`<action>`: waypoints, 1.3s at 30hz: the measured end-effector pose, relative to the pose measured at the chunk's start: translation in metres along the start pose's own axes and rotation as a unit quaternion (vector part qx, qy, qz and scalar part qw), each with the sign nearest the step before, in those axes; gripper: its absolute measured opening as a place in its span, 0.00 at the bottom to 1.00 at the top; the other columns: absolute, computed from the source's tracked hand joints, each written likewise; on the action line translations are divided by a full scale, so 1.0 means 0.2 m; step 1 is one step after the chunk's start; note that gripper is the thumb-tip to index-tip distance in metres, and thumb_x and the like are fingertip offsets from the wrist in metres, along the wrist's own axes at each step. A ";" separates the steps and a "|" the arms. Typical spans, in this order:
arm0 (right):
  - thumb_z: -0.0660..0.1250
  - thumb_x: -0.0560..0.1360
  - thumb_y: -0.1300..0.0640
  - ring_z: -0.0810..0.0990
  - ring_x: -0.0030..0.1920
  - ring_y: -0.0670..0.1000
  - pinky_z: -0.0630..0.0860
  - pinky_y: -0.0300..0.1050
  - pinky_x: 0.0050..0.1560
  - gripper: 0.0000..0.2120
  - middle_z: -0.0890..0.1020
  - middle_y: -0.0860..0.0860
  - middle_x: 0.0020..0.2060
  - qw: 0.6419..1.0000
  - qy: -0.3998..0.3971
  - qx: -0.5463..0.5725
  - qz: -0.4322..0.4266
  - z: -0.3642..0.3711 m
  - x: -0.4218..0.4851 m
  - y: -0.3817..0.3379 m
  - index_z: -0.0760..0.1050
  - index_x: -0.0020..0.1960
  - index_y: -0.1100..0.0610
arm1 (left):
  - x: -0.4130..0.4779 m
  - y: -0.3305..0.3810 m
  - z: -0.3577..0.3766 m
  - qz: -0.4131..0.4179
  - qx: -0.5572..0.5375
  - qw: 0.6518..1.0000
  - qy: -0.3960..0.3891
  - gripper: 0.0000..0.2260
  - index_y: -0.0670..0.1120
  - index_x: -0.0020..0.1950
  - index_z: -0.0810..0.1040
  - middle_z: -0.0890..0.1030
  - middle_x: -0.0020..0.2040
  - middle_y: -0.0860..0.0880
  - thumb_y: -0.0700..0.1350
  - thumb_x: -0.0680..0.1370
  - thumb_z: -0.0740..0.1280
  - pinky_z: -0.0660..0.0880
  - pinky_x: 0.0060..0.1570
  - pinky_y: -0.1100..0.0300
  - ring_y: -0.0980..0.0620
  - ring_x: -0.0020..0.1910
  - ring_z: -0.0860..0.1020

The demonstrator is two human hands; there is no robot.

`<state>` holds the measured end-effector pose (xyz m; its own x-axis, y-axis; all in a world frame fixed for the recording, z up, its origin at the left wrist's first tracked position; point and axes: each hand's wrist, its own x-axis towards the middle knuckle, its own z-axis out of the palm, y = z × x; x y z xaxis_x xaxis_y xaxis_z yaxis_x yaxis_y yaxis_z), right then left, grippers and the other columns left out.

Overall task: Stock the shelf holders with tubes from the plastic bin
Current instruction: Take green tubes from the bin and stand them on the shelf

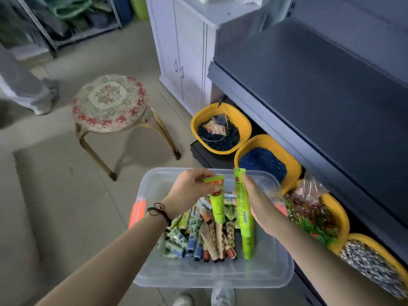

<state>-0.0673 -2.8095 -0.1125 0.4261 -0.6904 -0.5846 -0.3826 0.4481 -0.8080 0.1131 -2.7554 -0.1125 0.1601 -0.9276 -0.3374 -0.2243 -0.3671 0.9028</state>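
A clear plastic bin (154, 274) sits on the floor below me, with several patterned tubes (198, 237) lying in a heap inside. My left hand (187, 191) pinches the flat end of a short green tube (217, 208) that hangs cap down above the heap. My right hand (258, 202) grips a longer green tube (244, 217) near its top, also hanging cap down. Both hands are over the bin. The dark grey shelf (320, 85) stands to the right; no holders are visible on it.
Yellow bowls line the shelf's base: one with dark beads and a bag (220, 131), one with blue beads (265, 162), more with mixed pieces (315, 215) at right. A round cushioned stool (110, 102) stands to the left, a white cabinet (183, 51) behind.
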 end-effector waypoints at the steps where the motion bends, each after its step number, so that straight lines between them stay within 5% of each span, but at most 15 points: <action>1: 0.55 0.65 0.20 0.58 0.74 0.41 0.52 0.51 0.77 0.46 0.59 0.38 0.74 1.000 -0.007 0.007 -0.021 0.01 -0.05 -0.08 0.56 0.77 0.43 | -0.03 0.08 -0.06 0.010 -0.005 1.000 0.010 0.06 0.47 0.45 0.80 0.84 0.38 0.49 0.42 0.71 0.75 0.75 0.40 0.58 0.53 0.36 0.80; 3: 0.55 0.75 0.31 0.63 0.71 0.41 0.57 0.47 0.75 0.28 0.64 0.36 0.70 0.998 -0.020 0.033 -0.056 0.06 -0.16 -0.28 0.60 0.72 0.39 | -0.08 0.25 -0.19 0.033 -0.012 0.999 0.023 0.05 0.47 0.44 0.81 0.85 0.40 0.48 0.43 0.71 0.75 0.77 0.44 0.53 0.47 0.40 0.82; 5: 0.56 0.79 0.43 0.72 0.64 0.40 0.68 0.37 0.65 0.11 0.74 0.39 0.63 0.995 -0.020 0.008 -0.100 0.09 -0.28 -0.47 0.67 0.62 0.37 | -0.14 0.45 -0.32 0.059 -0.029 0.997 0.028 0.05 0.49 0.41 0.81 0.85 0.36 0.51 0.41 0.70 0.75 0.77 0.42 0.62 0.55 0.36 0.81; 8: 0.64 0.78 0.54 0.78 0.47 0.33 0.72 0.26 0.45 0.05 0.80 0.43 0.50 0.980 0.014 0.002 -0.199 0.11 -0.42 -0.79 0.73 0.53 0.46 | -0.25 0.80 -0.53 0.104 -0.019 0.994 0.036 0.06 0.50 0.40 0.82 0.83 0.35 0.48 0.49 0.67 0.76 0.74 0.39 0.57 0.53 0.36 0.78; 10: 0.68 0.76 0.60 0.80 0.39 0.36 0.73 0.29 0.39 0.05 0.82 0.44 0.41 0.967 0.041 -0.005 -0.251 0.11 -0.54 -1.05 0.73 0.48 0.52 | -0.31 1.05 -0.67 0.140 -0.013 0.989 0.043 0.09 0.49 0.42 0.83 0.84 0.38 0.45 0.52 0.66 0.75 0.76 0.44 0.49 0.49 0.38 0.80; 13: 0.74 0.71 0.61 0.75 0.29 0.44 0.71 0.38 0.28 0.11 0.79 0.48 0.31 0.945 0.080 -0.024 -0.316 0.10 -0.73 -1.44 0.71 0.42 0.58 | -0.42 1.44 -0.86 0.194 0.006 0.979 0.057 0.09 0.40 0.47 0.82 0.84 0.40 0.42 0.42 0.70 0.75 0.77 0.44 0.55 0.52 0.38 0.81; 15: 0.76 0.69 0.58 0.74 0.30 0.46 0.71 0.42 0.27 0.11 0.78 0.52 0.32 0.926 0.107 -0.058 -0.356 0.09 -0.86 -1.70 0.73 0.43 0.57 | -0.51 1.70 -0.98 0.225 0.023 0.972 0.063 0.06 0.36 0.46 0.81 0.84 0.37 0.43 0.37 0.72 0.72 0.76 0.37 0.65 0.56 0.34 0.80; 22: 0.69 0.75 0.51 0.80 0.39 0.46 0.74 0.44 0.30 0.04 0.81 0.48 0.37 0.888 0.111 -0.153 -0.419 0.04 -1.33 -2.38 0.75 0.43 0.49 | -0.78 2.43 -1.28 0.284 0.075 0.952 0.082 0.06 0.38 0.45 0.80 0.85 0.41 0.40 0.38 0.71 0.73 0.81 0.45 0.52 0.46 0.40 0.83; 28: 0.61 0.79 0.48 0.77 0.38 0.47 0.75 0.46 0.32 0.12 0.79 0.48 0.40 0.875 0.151 -0.184 -0.421 -0.12 -1.71 -2.71 0.76 0.54 0.55 | -0.97 2.90 -1.26 0.333 0.093 0.936 0.063 0.08 0.37 0.47 0.80 0.85 0.39 0.41 0.39 0.71 0.73 0.81 0.36 0.63 0.51 0.37 0.84; 31: 0.59 0.81 0.51 0.76 0.38 0.43 0.74 0.40 0.28 0.07 0.80 0.45 0.40 0.868 0.165 -0.185 -0.431 -0.23 -1.86 -2.78 0.76 0.50 0.49 | -0.99 3.08 -1.19 0.338 0.092 0.936 0.029 0.09 0.37 0.48 0.80 0.84 0.43 0.38 0.39 0.71 0.73 0.81 0.47 0.53 0.44 0.42 0.84; 34: 0.61 0.80 0.51 0.75 0.30 0.39 0.70 0.39 0.28 0.10 0.80 0.41 0.29 0.857 0.203 -0.215 -0.423 -0.37 -2.00 -2.82 0.78 0.44 0.51 | -0.98 3.23 -1.09 0.333 0.082 0.939 -0.014 0.07 0.37 0.48 0.79 0.84 0.45 0.37 0.39 0.72 0.72 0.82 0.44 0.57 0.45 0.40 0.84; 39: 0.66 0.77 0.51 0.73 0.33 0.45 0.68 0.35 0.27 0.11 0.79 0.52 0.34 0.847 0.284 -0.200 -0.402 -0.69 -2.16 -2.85 0.80 0.43 0.57 | -0.90 3.47 -0.85 0.359 0.076 0.928 -0.070 0.10 0.34 0.52 0.79 0.83 0.47 0.37 0.38 0.74 0.70 0.81 0.50 0.54 0.44 0.44 0.83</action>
<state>-0.1462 -2.8440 0.6105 0.2607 -0.8940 0.3644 -0.4517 -0.4466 -0.7724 0.0923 -2.8321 0.6198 -0.2067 -0.9327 0.2955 -0.3604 0.3534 0.8633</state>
